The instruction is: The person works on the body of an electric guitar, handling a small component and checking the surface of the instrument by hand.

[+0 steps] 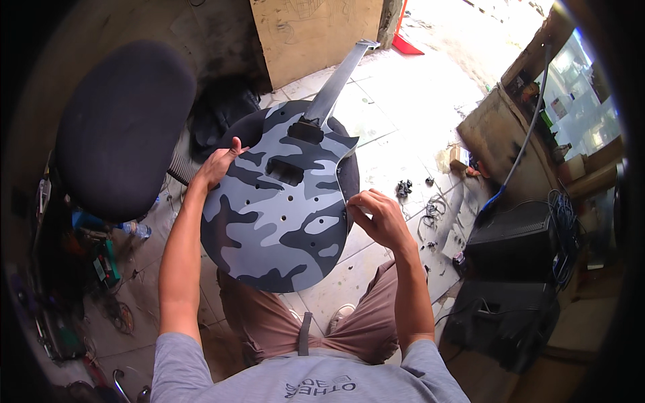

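An electric guitar body (259,232) in grey camouflage paint lies face up over a dark round seat (348,176), its bare neck (336,79) pointing away to the upper right. Two rectangular cutouts and several small holes open in its top. My left hand (216,166) grips the body's left edge, thumb up over the rim and the other fingers mostly hidden. At the right edge, just below the cutaway, my right hand (377,216) has thumb and forefinger pinched together against the side. Whatever may be between those fingertips is too small to make out.
A dark padded chair (124,127) stands close on the left, with tools and a plastic bottle (136,230) near it. Small black parts (404,189) and coiled wire (433,211) lie on the tiles at right. Black speaker-like boxes (510,248) stand beyond them.
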{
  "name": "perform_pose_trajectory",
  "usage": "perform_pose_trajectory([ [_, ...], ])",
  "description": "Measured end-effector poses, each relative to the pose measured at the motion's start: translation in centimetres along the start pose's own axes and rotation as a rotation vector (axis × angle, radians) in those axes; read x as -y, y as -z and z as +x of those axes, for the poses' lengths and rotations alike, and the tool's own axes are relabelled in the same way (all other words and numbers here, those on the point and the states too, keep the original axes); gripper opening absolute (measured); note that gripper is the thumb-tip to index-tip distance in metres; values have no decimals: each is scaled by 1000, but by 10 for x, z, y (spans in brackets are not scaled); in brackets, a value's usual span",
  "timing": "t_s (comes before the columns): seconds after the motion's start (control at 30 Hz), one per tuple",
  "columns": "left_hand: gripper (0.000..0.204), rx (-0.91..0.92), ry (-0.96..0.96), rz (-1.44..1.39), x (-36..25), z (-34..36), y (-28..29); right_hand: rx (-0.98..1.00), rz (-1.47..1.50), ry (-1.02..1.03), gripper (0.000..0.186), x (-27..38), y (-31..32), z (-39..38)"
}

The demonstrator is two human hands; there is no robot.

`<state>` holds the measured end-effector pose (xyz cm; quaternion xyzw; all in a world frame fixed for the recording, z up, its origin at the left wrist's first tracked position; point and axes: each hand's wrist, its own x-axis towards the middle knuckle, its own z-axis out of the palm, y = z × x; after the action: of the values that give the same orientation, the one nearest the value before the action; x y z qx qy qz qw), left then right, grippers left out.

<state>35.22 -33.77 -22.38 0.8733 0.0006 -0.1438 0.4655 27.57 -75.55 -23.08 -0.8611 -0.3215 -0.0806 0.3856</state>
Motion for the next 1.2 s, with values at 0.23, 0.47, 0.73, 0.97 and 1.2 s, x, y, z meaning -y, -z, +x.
perform_pose_trajectory([
  [0.23,122,-18,11,21,12,7,1,81,82,-30,11,-17,2,34],
  [0.47,118,-18,0,20,22,14,2,58,68,-20,11,-31,-6,61],
  [0.73,112,-23,18,-21,9,3,0,-61,-93,118,7,-21,-8,38],
  [0.97,114,2,32,-55,8,7,-2,-147,-152,136,8,5,-6,-15],
  [1.2,119,19,42,-59,15,9,2,-156,-158,118,13,37,-13,-54],
])
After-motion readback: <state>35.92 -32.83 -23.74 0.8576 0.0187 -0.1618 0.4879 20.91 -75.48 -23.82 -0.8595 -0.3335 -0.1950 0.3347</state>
